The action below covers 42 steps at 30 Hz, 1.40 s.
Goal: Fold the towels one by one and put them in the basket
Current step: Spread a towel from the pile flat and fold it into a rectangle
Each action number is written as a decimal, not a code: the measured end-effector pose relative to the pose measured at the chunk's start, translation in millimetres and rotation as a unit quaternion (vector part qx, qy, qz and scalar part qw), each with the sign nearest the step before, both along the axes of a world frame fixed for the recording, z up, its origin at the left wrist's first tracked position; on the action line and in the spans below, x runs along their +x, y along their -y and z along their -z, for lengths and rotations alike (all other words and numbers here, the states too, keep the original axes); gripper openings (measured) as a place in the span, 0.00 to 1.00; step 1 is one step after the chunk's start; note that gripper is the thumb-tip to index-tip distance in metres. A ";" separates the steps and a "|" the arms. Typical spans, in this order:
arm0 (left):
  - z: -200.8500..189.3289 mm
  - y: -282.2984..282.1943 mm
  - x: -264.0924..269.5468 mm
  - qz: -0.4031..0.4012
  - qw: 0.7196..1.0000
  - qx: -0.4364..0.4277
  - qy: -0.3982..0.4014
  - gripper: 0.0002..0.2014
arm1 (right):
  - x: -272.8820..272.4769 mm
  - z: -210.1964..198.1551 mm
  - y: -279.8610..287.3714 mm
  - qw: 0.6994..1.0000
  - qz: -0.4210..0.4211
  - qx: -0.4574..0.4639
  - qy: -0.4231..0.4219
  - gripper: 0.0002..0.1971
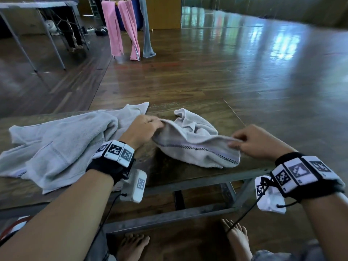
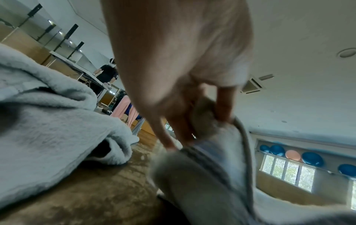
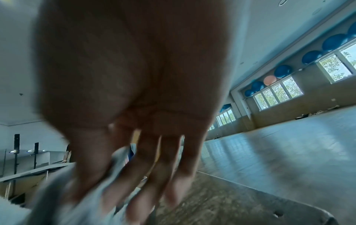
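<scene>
Above the table (image 1: 188, 172), left hand (image 1: 143, 129) and right hand (image 1: 258, 142) pinch the small towel (image 1: 195, 147).

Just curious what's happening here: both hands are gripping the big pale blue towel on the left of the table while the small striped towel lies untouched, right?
Not quite. The head view shows the left hand and right hand pinching the small striped towel by its edge. It is the big pale blue towel that lies untouched on the left of the table.
</scene>
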<state>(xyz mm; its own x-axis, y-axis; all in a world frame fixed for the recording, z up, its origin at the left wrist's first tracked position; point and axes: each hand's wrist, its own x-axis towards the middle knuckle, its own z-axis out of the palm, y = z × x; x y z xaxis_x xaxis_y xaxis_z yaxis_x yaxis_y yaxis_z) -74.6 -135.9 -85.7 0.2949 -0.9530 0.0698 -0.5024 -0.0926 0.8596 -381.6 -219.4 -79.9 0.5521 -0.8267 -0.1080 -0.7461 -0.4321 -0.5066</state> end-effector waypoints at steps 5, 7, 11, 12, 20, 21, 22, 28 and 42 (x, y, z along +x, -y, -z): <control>12.4 9.4 1.2 0.119 0.982 0.122 0.085 0.18 | 17.2 12.8 7.9 0.994 -0.052 0.020 -0.090 0.11; 16.3 16.0 -0.9 0.110 0.988 0.069 0.085 0.17 | 27.8 17.7 16.8 0.999 -0.002 -0.039 -0.024 0.11; 26.9 25.5 -8.5 0.144 0.976 0.036 0.160 0.11 | 55.5 25.0 27.9 1.000 0.002 -0.012 0.018 0.06; 31.7 26.8 -10.8 0.188 0.962 0.050 0.192 0.08 | 63.2 28.8 28.4 1.000 -0.007 0.014 0.007 0.05; 25.3 56.7 -15.3 0.228 0.916 0.205 0.258 0.14 | 108.1 13.8 48.2 0.979 -0.133 0.073 -0.136 0.07; 19.9 61.3 -12.0 0.238 0.905 0.247 0.251 0.14 | 111.0 4.8 53.3 0.969 -0.158 0.104 -0.162 0.07; 14.7 65.9 -7.8 0.241 0.900 0.272 0.239 0.14 | 112.9 -3.2 60.3 0.963 -0.170 0.119 -0.171 0.09; -20.4 103.3 29.1 0.000 0.984 -0.058 0.170 0.15 | 132.8 -22.2 118.3 0.972 0.009 -0.163 0.170 0.09; -15.2 96.4 63.0 -0.108 0.944 -0.168 -0.262 0.11 | 112.6 -11.2 169.0 0.853 0.229 -0.129 0.451 0.10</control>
<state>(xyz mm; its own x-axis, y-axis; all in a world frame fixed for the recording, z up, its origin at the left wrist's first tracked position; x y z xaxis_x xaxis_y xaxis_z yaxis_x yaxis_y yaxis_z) -11.6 -232.3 -70.5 0.5582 -0.8165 0.1474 -0.0004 0.1773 0.9842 -269.0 -388.4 -68.7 -0.0728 -0.9096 0.4091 -0.2234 -0.3849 -0.8955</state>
